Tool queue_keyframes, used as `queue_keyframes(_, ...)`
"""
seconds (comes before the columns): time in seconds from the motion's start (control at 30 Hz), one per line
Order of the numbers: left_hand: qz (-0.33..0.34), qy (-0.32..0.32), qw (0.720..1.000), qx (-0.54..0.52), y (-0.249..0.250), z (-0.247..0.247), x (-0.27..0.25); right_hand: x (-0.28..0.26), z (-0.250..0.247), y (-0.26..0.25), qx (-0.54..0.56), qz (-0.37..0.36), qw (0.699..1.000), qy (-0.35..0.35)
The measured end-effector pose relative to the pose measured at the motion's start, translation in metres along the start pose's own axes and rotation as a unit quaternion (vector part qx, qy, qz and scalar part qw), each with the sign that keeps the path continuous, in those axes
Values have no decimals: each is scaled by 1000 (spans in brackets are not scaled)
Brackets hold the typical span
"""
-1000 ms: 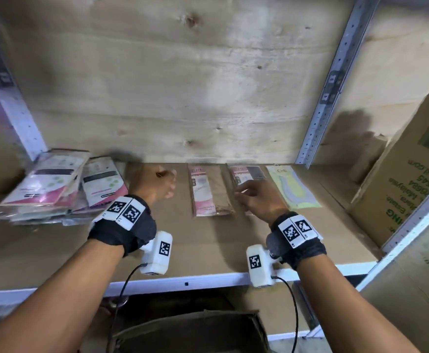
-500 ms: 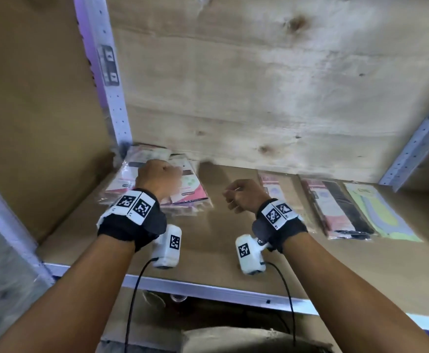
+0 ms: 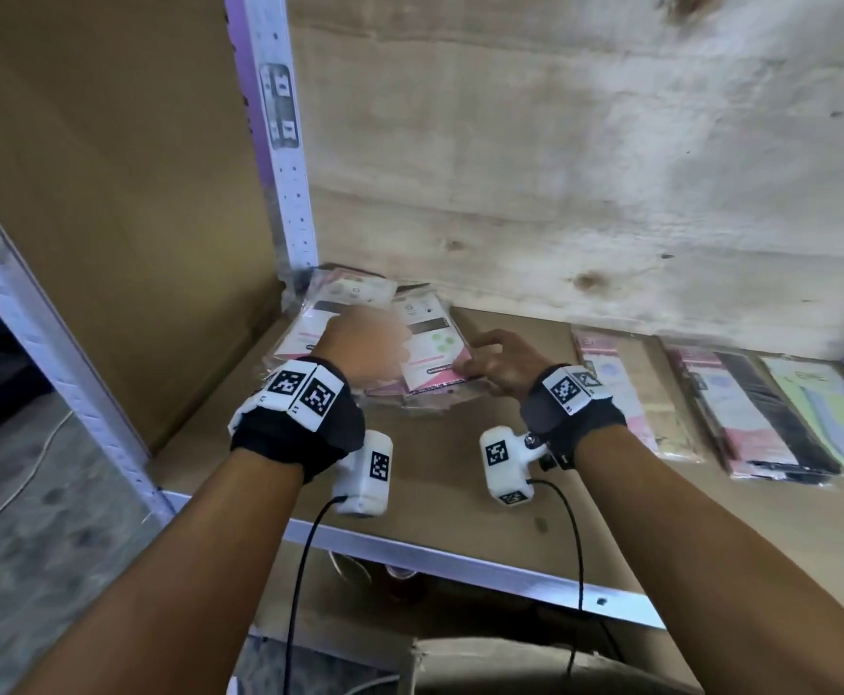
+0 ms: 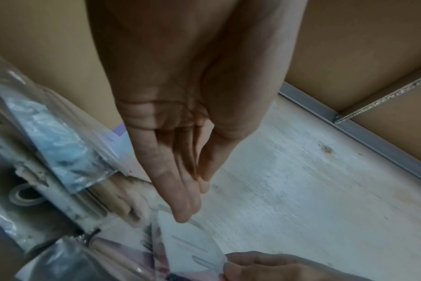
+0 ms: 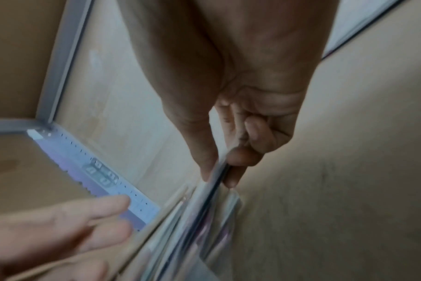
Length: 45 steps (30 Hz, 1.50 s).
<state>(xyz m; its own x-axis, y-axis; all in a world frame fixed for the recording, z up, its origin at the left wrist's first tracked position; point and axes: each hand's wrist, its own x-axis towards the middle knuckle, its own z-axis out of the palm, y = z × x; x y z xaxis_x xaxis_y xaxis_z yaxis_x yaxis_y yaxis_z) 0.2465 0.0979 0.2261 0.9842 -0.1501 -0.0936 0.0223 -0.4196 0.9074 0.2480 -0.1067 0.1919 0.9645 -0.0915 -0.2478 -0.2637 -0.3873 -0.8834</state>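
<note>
A stack of flat pink-and-white packets in clear wrap (image 3: 430, 343) lies in the back left corner of a brown shelf board (image 3: 440, 469). My right hand (image 3: 497, 366) pinches the near right edge of the top packet (image 5: 219, 175) between thumb and fingers. My left hand (image 3: 365, 343) hovers over the left side of the stack, blurred in the head view. In the left wrist view its fingers (image 4: 180, 182) are straight and held together, tips just above a packet (image 4: 187, 245), holding nothing.
Three more packets lie in a row to the right: a pink and tan one (image 3: 625, 393), a pink and black one (image 3: 746, 418), a pale green one (image 3: 831, 413). A perforated metal upright (image 3: 279, 143) stands at the stack's corner. Plywood back wall (image 3: 585, 168); metal front rail (image 3: 460, 559).
The view swung left toward the corner stack. Both hands went from loose fists over the shelf to the stack; the right now pinches a packet edge, the left has straightened its fingers.
</note>
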Motion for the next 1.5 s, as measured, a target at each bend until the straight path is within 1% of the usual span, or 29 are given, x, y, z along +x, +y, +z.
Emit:
queue_keyframes(0.03, 9, -25, 1000, 17, 1, 0, -1, -6, -5, 3, 30, 9, 1000, 2)
queue_keyframes(0.07, 26, -39, 997, 57, 2, 1, -2, -12, -11, 6, 57, 11, 998, 5)
queue_keyframes(0.13, 66, -50, 982, 168, 5, 4, -5, -27, -22, 12, 122, 6, 992, 9)
queue_keyframes(0.2, 67, -57, 966, 244, 6, 11, -10, -46, -34, 16, 198, -2, 980, 6)
queue_keyframes(0.27, 89, -46, 939, 328, 8, 23, -15, -66, -47, 17, 256, -12, 967, -6)
queue_keyframes(0.33, 137, -47, 914, 379, 12, 36, -19, -87, -60, 14, 297, -10, 955, -11)
queue_keyframes(0.37, 162, -44, 912, 373, 17, 42, -22, -96, -68, 13, 316, -8, 949, -10)
queue_keyframes(0.47, 230, -10, 925, 301, 33, 59, -37, -125, -96, 11, 359, -15, 933, -17)
queue_keyframes(0.57, 284, 12, 923, 259, 48, 77, -54, -151, -128, 13, 377, -35, 925, -17)
queue_keyframes(0.6, 291, 9, 926, 240, 52, 82, -59, -158, -138, 14, 381, -45, 923, -14)
queue_keyframes(0.67, 293, -26, 939, 177, 59, 94, -68, -171, -154, 17, 398, -63, 915, -5)
queue_keyframes(0.73, 287, -79, 950, 93, 62, 108, -78, -181, -162, 24, 408, -77, 910, 13)
queue_keyframes(0.77, 280, -106, 953, 52, 63, 115, -83, -185, -163, 29, 400, -80, 913, 26)
queue_keyframes(0.8, 269, -131, 954, 16, 63, 122, -87, -188, -162, 36, 378, -79, 921, 45)
queue_keyframes(0.83, 260, -151, 954, -10, 63, 129, -90, -191, -160, 43, 334, -75, 937, 71)
queue_keyframes(0.9, 250, -162, 954, -42, 62, 140, -92, -195, -151, 59, 206, -64, 970, 113)
queue_keyframes(0.93, 242, -158, 956, -58, 61, 144, -93, -198, -146, 66, 154, -56, 980, 110)
queue_keyframes(0.97, 225, -153, 959, -83, 61, 148, -93, -200, -142, 73, 124, -47, 987, 92)
queue_keyframes(1.0, 198, -149, 962, -112, 61, 153, -92, -202, -139, 79, 119, -39, 990, 67)
queue_keyframes(1.07, 142, -152, 966, -154, 59, 161, -91, -204, -137, 89, 155, -23, 987, 21)
queue_keyframes(1.1, 126, -153, 967, -159, 58, 164, -91, -206, -137, 91, 180, -22, 983, 8)
queue_keyframes(1.17, 104, -157, 967, -171, 56, 168, -87, -205, -141, 93, 215, -31, 976, 3)
queue_keyframes(1.2, 97, -152, 968, -176, 56, 168, -83, -204, -144, 94, 225, -37, 974, 3)
queue_keyframes(1.27, 88, -114, 971, -192, 57, 165, -73, -201, -150, 99, 232, -46, 972, -5)
queue_keyframes(1.37, 67, -19, 964, -257, 60, 149, -46, -197, -159, 108, 199, -33, 979, -24)
queue_keyframes(1.4, 67, 9, 963, -260, 59, 142, -37, -195, -161, 111, 185, -27, 982, -28)
queue_keyframes(1.47, 91, 37, 971, -220, 53, 131, -21, -192, -167, 116, 162, -22, 986, -35)
queue_keyframes(1.5, 102, 35, 976, -190, 50, 128, -16, -190, -169, 117, 155, -19, 987, -38)
